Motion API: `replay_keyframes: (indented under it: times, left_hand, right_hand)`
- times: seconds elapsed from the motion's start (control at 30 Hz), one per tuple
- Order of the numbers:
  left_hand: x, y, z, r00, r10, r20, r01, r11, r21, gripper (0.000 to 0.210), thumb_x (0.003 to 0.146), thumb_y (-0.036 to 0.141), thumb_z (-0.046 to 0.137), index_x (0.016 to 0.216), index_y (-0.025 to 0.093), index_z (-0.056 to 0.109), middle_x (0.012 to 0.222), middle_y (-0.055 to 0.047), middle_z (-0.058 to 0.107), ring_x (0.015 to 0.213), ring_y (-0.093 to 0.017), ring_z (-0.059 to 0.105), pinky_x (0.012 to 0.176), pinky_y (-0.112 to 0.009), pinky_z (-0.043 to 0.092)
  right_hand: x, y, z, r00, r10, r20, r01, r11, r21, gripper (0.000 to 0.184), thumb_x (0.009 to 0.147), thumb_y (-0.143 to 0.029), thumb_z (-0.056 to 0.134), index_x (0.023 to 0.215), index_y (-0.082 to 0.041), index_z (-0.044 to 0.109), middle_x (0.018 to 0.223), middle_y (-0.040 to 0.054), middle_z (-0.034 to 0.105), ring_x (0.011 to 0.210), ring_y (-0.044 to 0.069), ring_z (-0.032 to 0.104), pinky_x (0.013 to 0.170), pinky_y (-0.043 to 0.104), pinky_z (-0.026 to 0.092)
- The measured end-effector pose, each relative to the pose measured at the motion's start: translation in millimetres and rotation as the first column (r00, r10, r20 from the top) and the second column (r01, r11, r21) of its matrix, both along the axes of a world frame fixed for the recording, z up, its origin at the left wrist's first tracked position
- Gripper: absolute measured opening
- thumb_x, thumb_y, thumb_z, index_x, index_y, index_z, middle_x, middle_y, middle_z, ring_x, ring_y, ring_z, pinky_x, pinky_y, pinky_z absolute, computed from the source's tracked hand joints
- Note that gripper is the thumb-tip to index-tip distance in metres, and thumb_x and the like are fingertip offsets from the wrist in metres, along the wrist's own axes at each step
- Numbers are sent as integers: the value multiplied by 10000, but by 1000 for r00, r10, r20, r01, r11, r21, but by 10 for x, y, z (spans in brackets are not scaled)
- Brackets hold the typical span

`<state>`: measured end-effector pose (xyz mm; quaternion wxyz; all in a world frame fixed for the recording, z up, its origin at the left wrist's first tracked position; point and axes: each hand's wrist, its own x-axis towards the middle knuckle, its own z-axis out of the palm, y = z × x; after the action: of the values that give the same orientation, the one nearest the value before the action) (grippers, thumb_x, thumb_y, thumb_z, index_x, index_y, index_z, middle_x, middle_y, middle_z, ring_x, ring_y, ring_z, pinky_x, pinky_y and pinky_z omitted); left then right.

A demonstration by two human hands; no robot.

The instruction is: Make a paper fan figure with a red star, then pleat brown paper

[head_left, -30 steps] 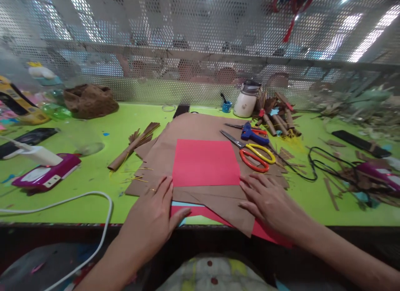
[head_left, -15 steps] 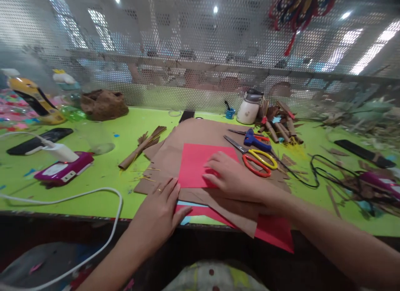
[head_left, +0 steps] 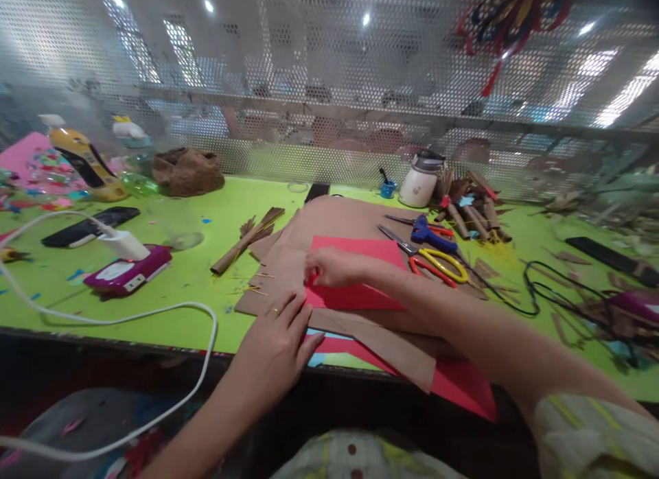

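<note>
A red paper sheet (head_left: 371, 273) lies on top of a stack of brown paper sheets (head_left: 329, 225) on the green table (head_left: 195, 273). My right hand (head_left: 329, 266) reaches across to the red sheet's left edge, fingers curled at that edge and pinching it. My left hand (head_left: 278, 342) rests flat, fingers apart, on the brown sheets at the red sheet's lower left corner. More red paper (head_left: 463, 383) pokes out from under the stack at the table's front edge.
Scissors with yellow and red handles (head_left: 437, 263) and blue-handled ones (head_left: 430, 233) lie right of the stack. Rolled brown paper sticks (head_left: 247, 239), a white jar (head_left: 419, 180), a purple device with a white cable (head_left: 126, 273), black cords (head_left: 540, 287), and a perforated metal screen behind.
My right hand has crossed from the red sheet's lower right corner over to its left edge. My left hand stayed in place. The view shifted slightly left.
</note>
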<state>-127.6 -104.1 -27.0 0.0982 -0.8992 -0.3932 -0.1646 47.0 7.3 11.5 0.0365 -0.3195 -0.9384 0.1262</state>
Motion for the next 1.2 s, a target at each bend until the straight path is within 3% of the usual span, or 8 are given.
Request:
replay_keyframes:
  times: [0.17, 0.3, 0.5, 0.6, 0.73, 0.83, 0.97, 1.2]
  left_hand:
    - [15, 8, 3, 1000, 9, 16, -9, 1000, 13, 386, 886, 333, 443, 1124, 66, 587, 1202, -164, 564, 1160, -288, 465, 953, -428, 418]
    - [26, -5, -8, 1000, 25, 19, -25, 1000, -16, 374, 886, 323, 446, 1132, 75, 579, 1158, -157, 578, 1122, -289, 484, 929, -440, 425]
    - [-1, 3, 73, 985, 83, 152, -59, 986, -159, 322, 903, 314, 407, 1097, 123, 577, 1131, -117, 587, 968, -225, 573, 862, -380, 465]
    - [-5, 91, 182, 975, 42, 216, 5, 977, -212, 338, 920, 278, 374, 1204, 148, 503, 1208, -85, 569, 1111, -194, 519, 965, -338, 407]
    - [-35, 220, 217, 991, -18, 134, 58, 952, -299, 440, 934, 247, 330, 1369, 178, 315, 1326, -83, 489, 1195, -185, 465, 997, -344, 383]
    - [-82, 258, 139, 994, -7, 113, 40, 954, -296, 471, 924, 197, 331, 1390, 156, 271, 1332, -109, 478, 1210, -191, 451, 1006, -357, 374]
    - [-126, 247, 41, 997, -34, 69, 52, 961, -272, 419, 924, 176, 314, 1339, 151, 367, 1366, -110, 444, 1240, -184, 422, 1020, -349, 363]
    - [-126, 226, 39, 999, -49, 22, 53, 974, -221, 410, 940, 226, 303, 1331, 135, 386, 1364, -113, 448, 1273, -176, 383, 1042, -354, 340]
  right_hand:
    - [45, -367, -27, 998, 34, -44, -15, 926, 377, 122, 794, -159, 521, 762, -123, 634, 841, 82, 598, 836, 196, 469, 712, 306, 371]
    - [148, -585, -174, 995, 87, -57, -47, 862, 505, 157, 842, -189, 491, 745, -118, 592, 793, 88, 555, 807, 205, 422, 725, 333, 362]
    - [246, -648, -333, 987, 138, -86, -71, 843, 533, 203, 881, -143, 421, 751, -117, 575, 785, 96, 552, 784, 199, 415, 714, 334, 380]
    - [248, -653, -330, 983, 156, -97, -84, 848, 523, 186, 871, -130, 428, 768, -103, 580, 802, 104, 564, 791, 197, 431, 719, 325, 398]
    - [259, -664, -334, 979, 160, -125, -75, 857, 510, 199, 873, -105, 406, 786, -101, 584, 824, 105, 576, 809, 192, 452, 722, 310, 413]
    - [277, -697, -332, 980, 173, -100, -99, 855, 509, 222, 883, -118, 401, 758, -104, 584, 791, 97, 574, 789, 190, 458, 697, 307, 411]
    - [302, -798, -299, 987, 159, -35, -120, 854, 507, 251, 905, -141, 387, 762, -104, 590, 756, 87, 570, 769, 192, 468, 651, 307, 398]
    - [339, -919, -254, 987, 158, 23, -148, 851, 503, 259, 917, -134, 370, 791, -96, 592, 794, 92, 578, 785, 186, 479, 699, 314, 399]
